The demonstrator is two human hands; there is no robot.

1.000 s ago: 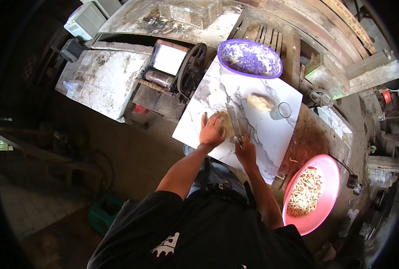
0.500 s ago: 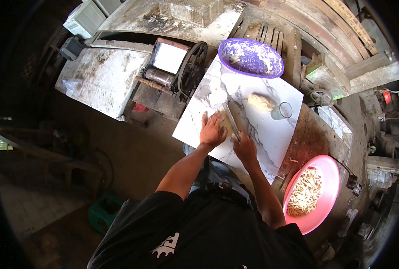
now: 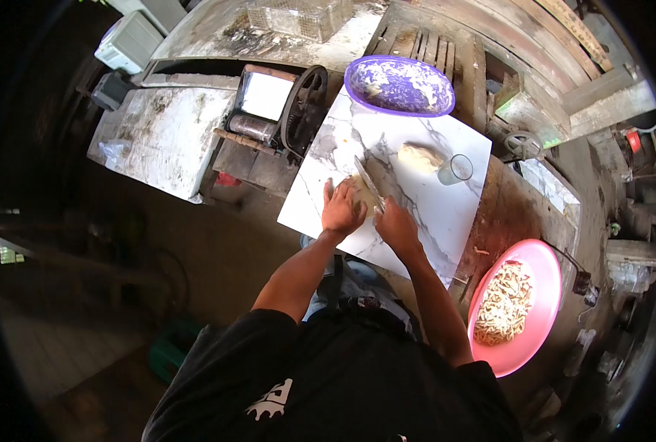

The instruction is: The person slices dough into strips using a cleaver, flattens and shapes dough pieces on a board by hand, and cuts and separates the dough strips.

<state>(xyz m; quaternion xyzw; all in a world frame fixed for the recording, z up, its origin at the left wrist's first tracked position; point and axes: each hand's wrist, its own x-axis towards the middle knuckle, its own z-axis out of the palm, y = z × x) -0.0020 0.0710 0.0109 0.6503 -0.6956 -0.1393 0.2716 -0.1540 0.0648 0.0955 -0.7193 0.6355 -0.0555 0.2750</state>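
On the marble-patterned board (image 3: 320,193), my left hand (image 3: 343,209) lies with fingers spread over a flat piece of pale dough (image 3: 362,193), partly hidden beneath it. My right hand (image 3: 397,223) is wrapped round the handle of a knife (image 3: 368,179). Its long blade points up and left, along the dough's right side close to my left fingers; whether it is in the dough, I cannot tell. Farther off to the right sit a lump of dough (image 3: 419,157) and a clear drinking glass (image 3: 457,169).
A purple basin (image 3: 350,92) smeared with flour or dough stands at the board's far edge. Lower right, a pink basin (image 3: 541,295) holds many short dough strips (image 3: 503,306). A hand-cranked roller machine (image 3: 258,127) with a large wheel is left of the board.
The whole view has shifted slightly. On the board, the knife and my right hand have moved a little forward and left. My left hand stays spread on the dough.
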